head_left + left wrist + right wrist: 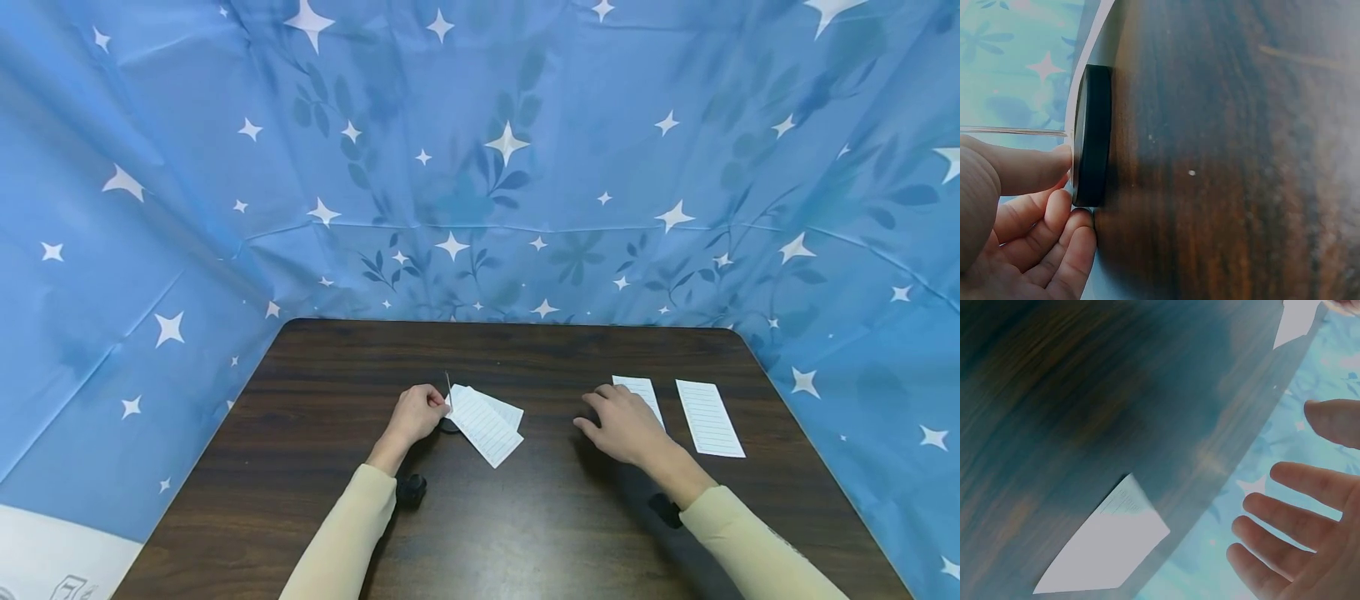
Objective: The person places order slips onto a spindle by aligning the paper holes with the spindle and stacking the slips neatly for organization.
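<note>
A bill spike stands left of the middle of the table, a thin upright rod [448, 388] on a round black base [1094, 137]. Several white lined paper slips [483, 423] are fanned out over it, lying to the right of the rod. My left hand [418, 414] grips the base's near left edge, thumb on top against the paper, other fingers low at the side. On the right, my right hand [622, 427] is spread above the table, holding nothing. It partly covers a loose lined slip [643, 392]; whether they touch I cannot tell.
A second loose slip [710, 419] lies farther right on the dark wooden table [540, 517]. A blue star-patterned curtain [465, 167] hangs behind and around the table. Black wrist cameras [411, 490] sit under both forearms.
</note>
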Motion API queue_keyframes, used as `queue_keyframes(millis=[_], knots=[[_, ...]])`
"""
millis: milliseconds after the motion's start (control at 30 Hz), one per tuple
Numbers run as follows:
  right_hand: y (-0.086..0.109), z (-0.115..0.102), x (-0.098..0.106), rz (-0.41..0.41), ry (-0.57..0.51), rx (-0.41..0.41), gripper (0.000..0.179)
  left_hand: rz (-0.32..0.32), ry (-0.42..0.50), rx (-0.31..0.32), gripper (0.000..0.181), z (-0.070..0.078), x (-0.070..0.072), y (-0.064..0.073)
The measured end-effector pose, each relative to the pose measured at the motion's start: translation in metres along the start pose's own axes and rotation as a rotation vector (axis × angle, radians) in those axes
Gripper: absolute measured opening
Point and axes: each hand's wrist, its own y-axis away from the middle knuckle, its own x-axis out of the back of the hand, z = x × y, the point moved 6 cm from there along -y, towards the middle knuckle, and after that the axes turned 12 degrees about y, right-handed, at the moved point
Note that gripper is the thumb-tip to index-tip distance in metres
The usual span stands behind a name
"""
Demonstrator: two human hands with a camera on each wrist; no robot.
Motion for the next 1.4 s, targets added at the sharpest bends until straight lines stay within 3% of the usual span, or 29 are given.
queue_keyframes(millis=[400, 933, 1400], knots=[[0.009, 0.035, -0.013, -0.018, 0.036, -0.05, 0.061, 0.004, 0.009, 0.028, 0.01, -0.001, -0.001, 0.0], [0.019, 0.079, -0.033, -0.158, 0.008, -0.168, 0.06, -0.013, 0.001, 0.031, 0.01, 0.001, 0.0, 0.001], [0.026, 0.09, -0.047, -0.263, -0.035, -0.186, 0.061, -0.011, 0.004, 0.032, 0.01, 0.0, 0.0, 0.002]])
